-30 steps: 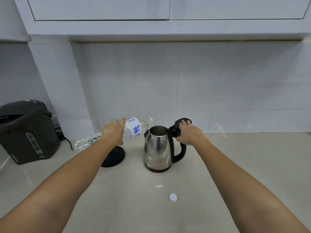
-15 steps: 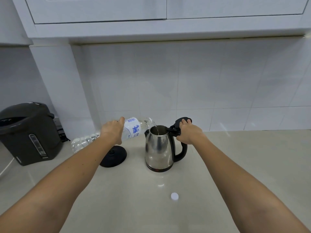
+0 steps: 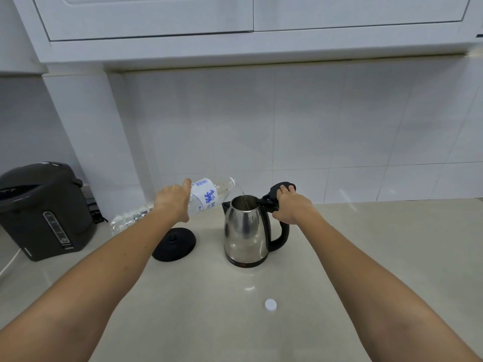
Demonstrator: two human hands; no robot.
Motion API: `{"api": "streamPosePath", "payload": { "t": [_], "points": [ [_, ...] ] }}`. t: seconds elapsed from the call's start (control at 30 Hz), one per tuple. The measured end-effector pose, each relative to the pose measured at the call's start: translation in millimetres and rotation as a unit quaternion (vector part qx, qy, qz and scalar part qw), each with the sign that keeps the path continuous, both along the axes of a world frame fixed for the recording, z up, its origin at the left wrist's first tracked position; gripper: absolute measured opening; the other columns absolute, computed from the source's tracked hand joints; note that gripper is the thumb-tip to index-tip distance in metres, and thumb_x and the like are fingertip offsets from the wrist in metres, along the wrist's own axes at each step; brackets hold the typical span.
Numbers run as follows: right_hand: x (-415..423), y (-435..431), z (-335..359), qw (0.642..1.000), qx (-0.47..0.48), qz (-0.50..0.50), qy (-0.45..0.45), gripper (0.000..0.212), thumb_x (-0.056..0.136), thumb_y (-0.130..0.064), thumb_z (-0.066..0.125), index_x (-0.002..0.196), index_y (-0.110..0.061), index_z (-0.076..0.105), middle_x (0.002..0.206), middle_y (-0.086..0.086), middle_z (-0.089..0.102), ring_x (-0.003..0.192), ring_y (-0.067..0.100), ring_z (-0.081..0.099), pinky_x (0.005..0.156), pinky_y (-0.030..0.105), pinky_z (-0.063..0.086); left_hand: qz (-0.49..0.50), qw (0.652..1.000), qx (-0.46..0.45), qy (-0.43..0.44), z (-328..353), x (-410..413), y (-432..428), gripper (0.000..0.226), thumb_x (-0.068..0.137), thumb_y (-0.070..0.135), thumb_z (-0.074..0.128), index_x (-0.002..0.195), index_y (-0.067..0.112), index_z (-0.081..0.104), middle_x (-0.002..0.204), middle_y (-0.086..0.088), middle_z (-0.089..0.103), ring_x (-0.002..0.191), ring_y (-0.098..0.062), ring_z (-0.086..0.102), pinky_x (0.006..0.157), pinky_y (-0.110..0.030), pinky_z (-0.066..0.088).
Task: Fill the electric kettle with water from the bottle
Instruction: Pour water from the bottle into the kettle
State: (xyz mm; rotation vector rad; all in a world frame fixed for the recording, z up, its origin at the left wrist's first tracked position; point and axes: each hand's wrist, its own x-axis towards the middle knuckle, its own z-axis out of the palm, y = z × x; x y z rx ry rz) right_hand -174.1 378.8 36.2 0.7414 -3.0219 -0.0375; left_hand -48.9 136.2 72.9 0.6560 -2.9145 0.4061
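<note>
A steel electric kettle (image 3: 245, 231) with a black handle stands on the counter (image 3: 379, 244), off its base. Its black lid (image 3: 281, 189) is tipped back, held up by my right hand (image 3: 291, 206), which grips the top of the handle. My left hand (image 3: 172, 201) holds a clear plastic water bottle (image 3: 209, 197) with a white and blue label, tilted nearly flat with its mouth over the kettle's opening. A thin stream of water falls from the bottle's mouth into the kettle.
The kettle's round black base (image 3: 174, 244) lies on the counter left of the kettle. A dark hot-water dispenser (image 3: 44, 210) stands at the far left with its cord. A white bottle cap (image 3: 270, 304) lies on the counter in front of the kettle. Wall cabinets hang overhead.
Both hands keep their grips and the pouring goes on. The bottle's mouth end has tipped slightly further over the kettle's opening. The camera has shifted a little.
</note>
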Motion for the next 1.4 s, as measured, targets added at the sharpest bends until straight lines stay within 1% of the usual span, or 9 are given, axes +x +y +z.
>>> {"api": "streamPosePath", "payload": {
  "t": [0.4, 0.53, 0.63, 0.8, 1.13, 1.3, 1.4],
  "points": [
    [-2.0, -1.2, 0.2, 1.000, 0.004, 0.003, 0.001, 0.063, 0.089, -0.032, 0.050, 0.142, -0.004, 0.032, 0.155, 0.006, 0.024, 0.145, 0.026, 0.017, 0.096, 0.043, 0.044, 0.004, 1.000, -0.004, 0.000, 9.0, 3.5, -3.8, 0.066, 0.074, 0.017, 0.074, 0.127, 0.011, 0.035, 0.085, -0.004, 0.051, 0.074, -0.025, 0.052, 0.058, -0.030, 0.041],
    [-2.3, -1.0, -0.8, 1.000, -0.001, 0.002, 0.001, 0.064, 0.088, -0.033, 0.051, 0.142, -0.004, 0.032, 0.153, 0.006, 0.026, 0.144, 0.026, 0.020, 0.095, 0.043, 0.044, 0.004, 1.000, -0.002, 0.003, 9.6, 2.9, -2.7, 0.065, 0.074, 0.017, 0.074, 0.126, 0.011, 0.035, 0.084, -0.004, 0.050, 0.074, -0.025, 0.051, 0.059, -0.030, 0.042],
    [-2.4, -1.1, -1.1, 1.000, -0.002, 0.002, 0.001, 0.062, 0.088, -0.033, 0.052, 0.140, -0.004, 0.034, 0.150, 0.006, 0.030, 0.142, 0.026, 0.023, 0.092, 0.042, 0.045, 0.002, 1.000, -0.004, 0.002, 9.5, 3.1, -2.8, 0.065, 0.074, 0.017, 0.074, 0.126, 0.011, 0.035, 0.078, -0.002, 0.048, 0.073, -0.025, 0.051, 0.059, -0.030, 0.042],
    [-1.4, -1.2, -1.3, 1.000, -0.001, 0.002, 0.004, 0.063, 0.089, -0.033, 0.051, 0.141, -0.004, 0.033, 0.153, 0.006, 0.027, 0.144, 0.026, 0.019, 0.094, 0.042, 0.044, 0.000, 1.000, -0.006, 0.003, 10.7, 3.4, -1.8, 0.065, 0.075, 0.017, 0.073, 0.127, 0.011, 0.035, 0.086, -0.004, 0.049, 0.075, -0.025, 0.051, 0.060, -0.030, 0.042],
    [-1.0, -0.8, -1.5, 1.000, -0.001, 0.006, 0.003, 0.064, 0.089, -0.031, 0.050, 0.143, -0.003, 0.030, 0.156, 0.007, 0.022, 0.146, 0.027, 0.015, 0.097, 0.041, 0.043, 0.000, 1.000, -0.006, 0.001, 11.8, 3.7, -2.1, 0.067, 0.074, 0.018, 0.075, 0.126, 0.011, 0.035, 0.086, -0.004, 0.050, 0.075, -0.025, 0.051, 0.060, -0.030, 0.043],
    [-1.4, -0.3, -2.1, 1.000, 0.000, 0.006, 0.004, 0.062, 0.089, -0.032, 0.050, 0.141, -0.003, 0.033, 0.154, 0.006, 0.026, 0.145, 0.027, 0.017, 0.096, 0.041, 0.044, 0.000, 1.000, -0.002, 0.002, 9.5, 3.1, -1.6, 0.065, 0.073, 0.018, 0.075, 0.125, 0.011, 0.036, 0.084, -0.004, 0.050, 0.074, -0.025, 0.052, 0.059, -0.030, 0.043],
    [-2.0, -0.4, -2.4, 1.000, -0.002, 0.007, 0.004, 0.062, 0.088, -0.031, 0.051, 0.141, -0.003, 0.033, 0.154, 0.006, 0.026, 0.145, 0.026, 0.017, 0.096, 0.042, 0.044, 0.000, 1.000, -0.006, 0.000, 9.1, 2.8, -0.9, 0.064, 0.073, 0.017, 0.075, 0.124, 0.011, 0.036, 0.076, -0.002, 0.045, 0.073, -0.025, 0.052, 0.059, -0.030, 0.042]
  ]
}}
